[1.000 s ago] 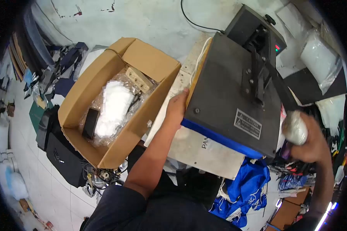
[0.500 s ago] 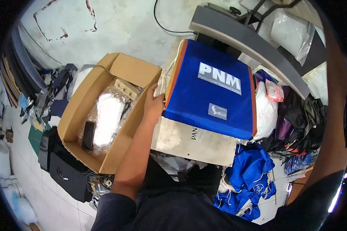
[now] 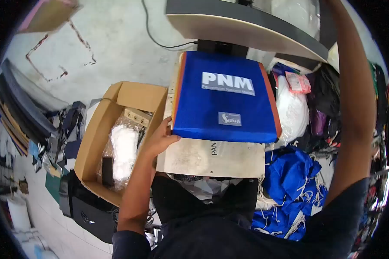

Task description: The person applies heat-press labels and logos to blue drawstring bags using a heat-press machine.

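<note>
A blue fabric bag (image 3: 224, 103) with orange side edges lies flat on a pale board (image 3: 190, 159). It carries a silver "PNM" print and a smaller silver logo below. My left hand (image 3: 161, 140) touches its lower left corner, thumb and forefinger apart, the thumb along the bottom edge. My right arm (image 3: 354, 95) stretches up past the top right, so that hand is out of sight. Behind the bag hangs the raised grey plate (image 3: 246, 30) of what looks like a heat press.
On the left stands an open cardboard box (image 3: 88, 142) holding a power strip (image 3: 137, 116), a white plastic-wrapped bundle (image 3: 124, 146) and a dark flat object (image 3: 107, 171). Blue drawstring bags (image 3: 289, 172) are heaped at right, below a white sack (image 3: 291, 112).
The view has turned, and the raised plate now appears more level and further left. My left hand has shifted slightly down to the bag's corner, its thumb now showing along the bottom edge.
</note>
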